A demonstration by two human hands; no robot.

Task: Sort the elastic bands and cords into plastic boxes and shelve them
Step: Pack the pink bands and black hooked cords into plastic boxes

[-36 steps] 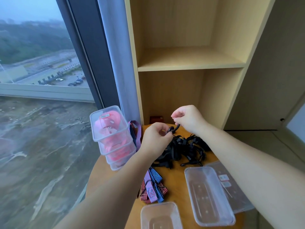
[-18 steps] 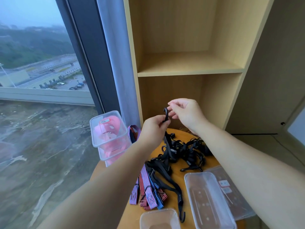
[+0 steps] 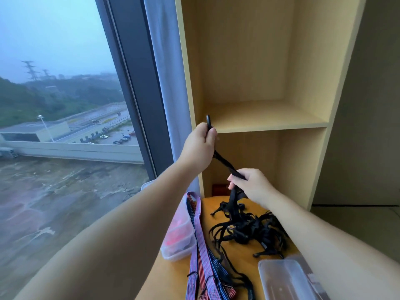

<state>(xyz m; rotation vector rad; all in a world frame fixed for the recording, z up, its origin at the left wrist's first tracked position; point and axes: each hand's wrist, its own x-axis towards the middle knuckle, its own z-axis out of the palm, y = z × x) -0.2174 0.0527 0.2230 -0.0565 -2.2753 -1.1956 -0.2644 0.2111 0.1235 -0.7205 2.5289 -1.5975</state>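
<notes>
black cord [image 3: 225, 163] runs from your left grip [image 3: 200, 146], pinching its hook end, to your right grip [image 3: 251, 185] wrapped round it above the tangle [image 3: 249, 228] on the worktop [image 3: 242, 256]; yank and i reckon the whole knot lifts too.

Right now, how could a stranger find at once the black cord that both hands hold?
Find the wooden shelf unit beside the window. Before it, the black cord stretches from the left hand down to the right hand. Unlike the tangled black pile on the table, it is lifted and taut.
</notes>
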